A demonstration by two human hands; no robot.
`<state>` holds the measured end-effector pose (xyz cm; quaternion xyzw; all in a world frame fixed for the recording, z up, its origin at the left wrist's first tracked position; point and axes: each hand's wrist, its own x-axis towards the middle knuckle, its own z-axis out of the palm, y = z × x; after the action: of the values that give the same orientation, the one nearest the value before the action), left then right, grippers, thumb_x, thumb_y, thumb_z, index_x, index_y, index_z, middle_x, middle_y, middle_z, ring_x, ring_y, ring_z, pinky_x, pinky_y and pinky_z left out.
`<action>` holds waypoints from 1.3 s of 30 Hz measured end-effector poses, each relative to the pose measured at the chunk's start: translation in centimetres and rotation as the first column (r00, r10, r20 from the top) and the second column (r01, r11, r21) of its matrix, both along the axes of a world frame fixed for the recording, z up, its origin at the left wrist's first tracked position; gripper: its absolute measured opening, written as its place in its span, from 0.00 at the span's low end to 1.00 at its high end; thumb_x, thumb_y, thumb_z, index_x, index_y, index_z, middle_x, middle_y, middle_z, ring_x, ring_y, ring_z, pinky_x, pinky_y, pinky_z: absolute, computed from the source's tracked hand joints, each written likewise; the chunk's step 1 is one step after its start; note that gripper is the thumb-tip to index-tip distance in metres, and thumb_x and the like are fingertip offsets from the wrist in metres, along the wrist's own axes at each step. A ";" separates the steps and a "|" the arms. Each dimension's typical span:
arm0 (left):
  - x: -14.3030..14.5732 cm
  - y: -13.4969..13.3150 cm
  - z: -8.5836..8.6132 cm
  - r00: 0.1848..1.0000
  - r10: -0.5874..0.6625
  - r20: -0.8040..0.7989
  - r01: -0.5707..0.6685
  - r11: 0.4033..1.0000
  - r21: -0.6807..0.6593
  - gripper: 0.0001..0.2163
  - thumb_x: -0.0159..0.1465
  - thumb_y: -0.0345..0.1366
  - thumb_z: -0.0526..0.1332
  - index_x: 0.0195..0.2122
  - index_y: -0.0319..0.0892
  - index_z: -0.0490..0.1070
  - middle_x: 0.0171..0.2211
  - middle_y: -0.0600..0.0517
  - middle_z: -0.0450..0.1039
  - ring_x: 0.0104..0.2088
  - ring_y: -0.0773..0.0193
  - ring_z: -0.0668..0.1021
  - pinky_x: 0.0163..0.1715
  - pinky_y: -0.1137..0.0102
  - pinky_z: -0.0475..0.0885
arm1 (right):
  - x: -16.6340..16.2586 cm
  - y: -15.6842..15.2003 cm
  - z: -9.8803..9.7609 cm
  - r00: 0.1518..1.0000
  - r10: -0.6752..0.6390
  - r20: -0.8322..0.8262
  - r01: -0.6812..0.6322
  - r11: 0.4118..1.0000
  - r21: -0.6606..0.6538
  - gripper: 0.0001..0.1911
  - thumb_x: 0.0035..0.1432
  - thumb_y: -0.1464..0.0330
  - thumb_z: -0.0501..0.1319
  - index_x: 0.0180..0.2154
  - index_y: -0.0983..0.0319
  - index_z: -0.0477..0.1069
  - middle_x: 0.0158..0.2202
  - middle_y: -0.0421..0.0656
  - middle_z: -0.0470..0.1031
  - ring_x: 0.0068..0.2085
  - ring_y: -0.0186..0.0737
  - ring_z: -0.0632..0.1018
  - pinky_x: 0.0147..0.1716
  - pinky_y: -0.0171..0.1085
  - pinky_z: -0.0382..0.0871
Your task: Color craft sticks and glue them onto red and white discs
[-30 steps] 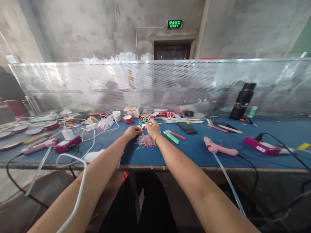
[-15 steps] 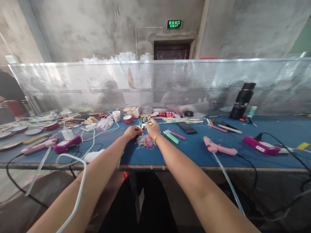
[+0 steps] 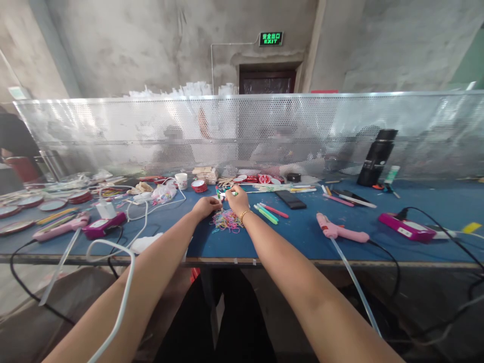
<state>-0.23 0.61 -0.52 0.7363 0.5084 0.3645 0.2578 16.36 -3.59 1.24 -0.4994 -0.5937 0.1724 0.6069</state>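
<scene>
Nearest are the two forearms, cut off by the bottom edge, with dark trousers between them. A white cable passes in front of the left forearm and also leaves the view below. At the right, a pink glue gun carries a clear stick, which hangs over the table edge.

On the blue table, a loose heap of coloured bands lies just on the near side of the hands; single bands are hard to separate by eye. The left hand has its fingertips close together at a small thin thing, but I cannot tell whether they grip it. The right hand has thumb and fingers closed on a white pen with a green part. This pen is between the two hands, beyond the heap; the fingers hide a portion of it, and its tip is too small to make out.

Farther to the left, a transparent bag contains small colourful pieces, which I cannot identify. Beside it stands a white cup, whose inside is not visible. A black bottle is at the right, with its cap on. Behind the perforated panel, persons appear only blurred.
</scene>
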 end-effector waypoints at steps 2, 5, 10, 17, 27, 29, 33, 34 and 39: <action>0.0 -0.1 0.1 1.000 0.001 -0.006 -0.001 1.000 0.002 0.13 0.48 0.47 0.69 0.25 0.41 0.78 0.21 0.54 0.75 0.22 0.68 0.70 0.25 0.72 0.62 | -0.1 0.0 0.0 1.000 0.014 0.005 -0.014 1.000 0.004 0.08 0.51 0.62 0.55 0.24 0.57 0.66 0.27 0.38 0.74 0.34 0.40 0.73 0.36 0.35 0.65; 0.0 -0.2 0.2 1.000 0.005 -0.016 -0.005 1.000 0.005 0.13 0.48 0.47 0.69 0.25 0.41 0.79 0.21 0.54 0.75 0.23 0.68 0.70 0.25 0.72 0.62 | -0.1 0.0 0.0 1.000 0.013 0.006 -0.013 1.000 0.001 0.08 0.51 0.62 0.55 0.23 0.57 0.66 0.27 0.39 0.74 0.33 0.40 0.73 0.36 0.36 0.65; 0.0 -0.1 0.2 1.000 0.020 -0.018 -0.019 1.000 0.014 0.14 0.46 0.47 0.69 0.25 0.41 0.78 0.20 0.55 0.74 0.22 0.68 0.69 0.26 0.72 0.62 | 0.1 0.1 -0.1 1.000 -0.011 -0.006 0.011 1.000 -0.005 0.09 0.52 0.61 0.55 0.24 0.57 0.66 0.27 0.39 0.74 0.33 0.41 0.73 0.36 0.36 0.64; 0.0 0.1 0.0 1.000 0.015 -0.005 -0.015 1.000 0.010 0.15 0.46 0.48 0.69 0.25 0.40 0.78 0.20 0.54 0.73 0.22 0.67 0.70 0.26 0.71 0.63 | -0.1 0.3 -0.2 1.000 0.017 0.001 -0.017 1.000 0.017 0.08 0.51 0.62 0.55 0.24 0.57 0.66 0.27 0.38 0.75 0.33 0.40 0.73 0.36 0.35 0.65; -0.1 0.2 -0.1 1.000 -0.004 -0.007 0.004 1.000 0.014 0.15 0.47 0.48 0.69 0.25 0.40 0.78 0.21 0.54 0.74 0.23 0.68 0.70 0.26 0.72 0.63 | -0.2 0.4 -0.2 1.000 0.015 -0.001 -0.015 0.999 0.029 0.08 0.51 0.62 0.55 0.23 0.57 0.66 0.27 0.38 0.74 0.34 0.40 0.73 0.36 0.35 0.64; -0.1 0.1 -0.1 1.000 -0.003 -0.007 0.003 1.000 0.012 0.15 0.47 0.48 0.69 0.25 0.40 0.78 0.20 0.54 0.73 0.22 0.68 0.69 0.26 0.72 0.63 | -0.1 0.4 -0.2 1.000 0.019 0.003 -0.019 0.999 0.027 0.08 0.51 0.63 0.56 0.23 0.57 0.66 0.27 0.38 0.74 0.34 0.40 0.73 0.36 0.35 0.64; 0.0 0.0 0.0 1.000 0.013 -0.010 -0.013 1.000 0.011 0.14 0.47 0.48 0.69 0.25 0.40 0.78 0.20 0.55 0.73 0.22 0.68 0.69 0.26 0.72 0.63 | 0.0 0.3 -0.2 1.000 0.000 -0.004 0.000 1.000 0.014 0.09 0.52 0.62 0.55 0.24 0.57 0.66 0.27 0.39 0.74 0.33 0.40 0.72 0.36 0.36 0.64; 0.0 -0.1 0.1 1.000 0.016 -0.011 -0.016 1.000 0.011 0.14 0.47 0.47 0.69 0.25 0.40 0.79 0.20 0.55 0.73 0.22 0.68 0.69 0.26 0.72 0.62 | 0.0 0.3 -0.2 1.000 -0.003 -0.006 0.003 1.000 0.011 0.09 0.52 0.62 0.55 0.24 0.57 0.66 0.27 0.39 0.74 0.34 0.40 0.72 0.36 0.36 0.64; 0.1 -0.2 0.2 1.000 0.023 -0.006 -0.023 1.000 0.008 0.13 0.47 0.46 0.69 0.25 0.40 0.78 0.21 0.54 0.74 0.22 0.68 0.69 0.25 0.72 0.62 | -0.1 0.1 0.0 1.000 0.018 0.004 -0.018 1.000 0.012 0.08 0.51 0.63 0.55 0.24 0.57 0.66 0.28 0.39 0.74 0.34 0.40 0.73 0.36 0.35 0.64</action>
<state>-0.11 0.40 -0.33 0.7325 0.5161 0.3675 0.2490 16.22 -3.49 1.21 -0.4908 -0.6005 0.1735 0.6070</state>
